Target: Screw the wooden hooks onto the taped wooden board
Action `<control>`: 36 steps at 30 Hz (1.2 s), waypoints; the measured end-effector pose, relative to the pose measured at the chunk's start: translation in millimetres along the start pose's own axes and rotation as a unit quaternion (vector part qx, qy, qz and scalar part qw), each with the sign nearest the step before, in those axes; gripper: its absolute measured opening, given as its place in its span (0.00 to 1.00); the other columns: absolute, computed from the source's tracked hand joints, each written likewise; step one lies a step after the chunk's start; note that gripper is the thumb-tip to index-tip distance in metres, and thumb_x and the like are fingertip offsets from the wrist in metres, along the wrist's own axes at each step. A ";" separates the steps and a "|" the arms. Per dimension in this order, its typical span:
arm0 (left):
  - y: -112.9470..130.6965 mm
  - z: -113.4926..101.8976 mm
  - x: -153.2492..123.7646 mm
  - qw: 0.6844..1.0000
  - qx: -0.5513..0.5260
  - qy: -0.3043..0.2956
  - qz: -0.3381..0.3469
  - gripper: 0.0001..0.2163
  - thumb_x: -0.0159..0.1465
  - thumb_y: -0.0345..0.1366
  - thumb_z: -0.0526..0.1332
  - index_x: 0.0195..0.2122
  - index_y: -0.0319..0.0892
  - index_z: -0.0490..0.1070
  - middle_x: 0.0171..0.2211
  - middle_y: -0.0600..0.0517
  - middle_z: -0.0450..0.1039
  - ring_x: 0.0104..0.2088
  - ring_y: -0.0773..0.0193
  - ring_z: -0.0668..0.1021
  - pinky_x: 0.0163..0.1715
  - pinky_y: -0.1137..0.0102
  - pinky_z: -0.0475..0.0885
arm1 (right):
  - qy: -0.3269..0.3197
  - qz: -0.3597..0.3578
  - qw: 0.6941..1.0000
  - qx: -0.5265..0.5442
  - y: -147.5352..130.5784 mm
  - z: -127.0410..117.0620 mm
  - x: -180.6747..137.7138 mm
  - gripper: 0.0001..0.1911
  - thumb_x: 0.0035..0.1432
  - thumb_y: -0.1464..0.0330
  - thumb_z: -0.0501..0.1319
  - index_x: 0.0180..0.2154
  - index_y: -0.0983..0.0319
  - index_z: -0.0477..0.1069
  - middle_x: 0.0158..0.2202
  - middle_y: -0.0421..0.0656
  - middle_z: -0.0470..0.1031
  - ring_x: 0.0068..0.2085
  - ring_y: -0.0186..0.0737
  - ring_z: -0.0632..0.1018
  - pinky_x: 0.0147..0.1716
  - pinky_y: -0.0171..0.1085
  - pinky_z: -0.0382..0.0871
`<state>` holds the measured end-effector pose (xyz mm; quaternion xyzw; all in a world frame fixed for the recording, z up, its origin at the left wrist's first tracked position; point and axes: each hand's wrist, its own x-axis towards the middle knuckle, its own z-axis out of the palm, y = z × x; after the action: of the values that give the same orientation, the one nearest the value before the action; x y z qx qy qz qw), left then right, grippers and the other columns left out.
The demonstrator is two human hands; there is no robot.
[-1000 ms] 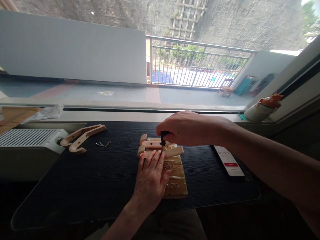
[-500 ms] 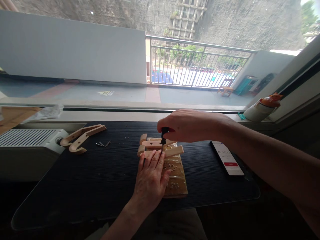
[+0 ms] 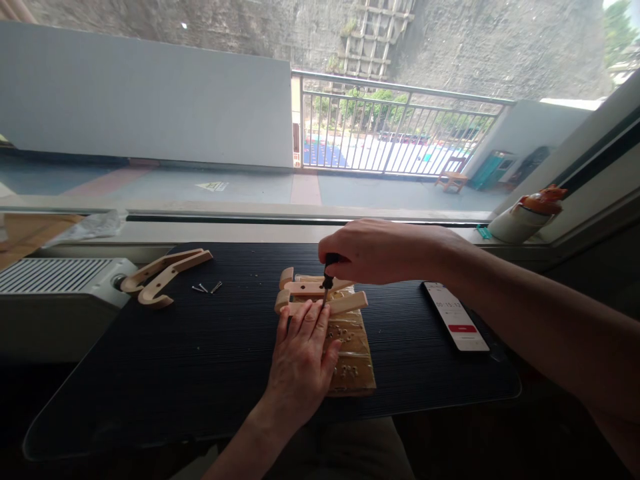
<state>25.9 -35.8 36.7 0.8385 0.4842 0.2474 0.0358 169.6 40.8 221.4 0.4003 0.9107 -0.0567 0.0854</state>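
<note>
My right hand (image 3: 367, 250) is closed around the dark handle of a screwdriver (image 3: 329, 273), which stands nearly upright with its shaft pointing down. The tip meets the nearer wooden hook (image 3: 350, 304) beside my left fingertips; the screw there is hidden. My left hand (image 3: 303, 363) lies flat with fingers stretched out, pressing that hook against a tape-wrapped wooden board (image 3: 357, 373). A second wooden hook (image 3: 295, 288) lies just behind on the same board, a dark hole in its face. Several small holes mark the board near my left thumb.
Two more wooden hooks (image 3: 173, 270) lie at the left of the black table (image 3: 200, 373), with several screws (image 3: 216, 287) close by. A phone (image 3: 455, 317) with a running timer is at the right. Behind the table are a windowsill (image 3: 240, 233) and a radiator (image 3: 60, 280).
My right hand and the screwdriver handle have shifted very slightly to the right. My left hand, the hooks and the board stay where they were.
</note>
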 end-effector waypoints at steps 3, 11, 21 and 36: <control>-0.2 0.2 0.0 1.000 0.005 -0.003 -0.003 0.21 0.66 0.39 0.49 0.59 0.37 0.58 0.60 0.45 0.59 0.61 0.54 0.59 0.61 0.51 0.46 | -0.003 -0.013 1.000 0.020 0.1 -2.7 -1.4 0.13 0.55 0.68 0.53 0.40 0.60 0.72 0.30 0.41 0.73 0.24 0.30 0.64 0.24 0.32 0.51; 1.2 -1.6 0.9 1.000 0.002 -0.012 -0.006 0.21 0.66 0.39 0.49 0.59 0.37 0.58 0.60 0.45 0.59 0.61 0.55 0.59 0.61 0.51 0.46 | -0.011 -0.008 1.000 -0.006 -7.2 -0.3 1.6 0.13 0.56 0.69 0.51 0.37 0.63 0.73 0.27 0.42 0.71 0.24 0.31 0.63 0.24 0.33 0.51; 0.5 0.0 0.1 1.000 0.000 0.002 -0.002 0.21 0.66 0.39 0.49 0.58 0.38 0.59 0.59 0.45 0.60 0.60 0.54 0.60 0.61 0.51 0.46 | 0.014 -0.013 1.000 -0.004 -1.2 -2.6 -2.0 0.12 0.54 0.68 0.53 0.38 0.59 0.73 0.29 0.40 0.73 0.26 0.31 0.64 0.24 0.33 0.51; 1.1 -0.6 0.4 1.000 0.000 -0.014 -0.009 0.21 0.66 0.39 0.49 0.59 0.37 0.58 0.60 0.46 0.59 0.61 0.55 0.59 0.62 0.51 0.46 | -0.014 -0.002 1.000 -0.022 -1.3 -1.8 -4.6 0.12 0.54 0.68 0.52 0.35 0.60 0.74 0.27 0.41 0.73 0.25 0.31 0.64 0.25 0.33 0.51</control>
<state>26.6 -36.1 37.7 0.8373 0.4916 0.2351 0.0448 171.5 36.9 224.1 0.3953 0.9113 -0.0426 0.1072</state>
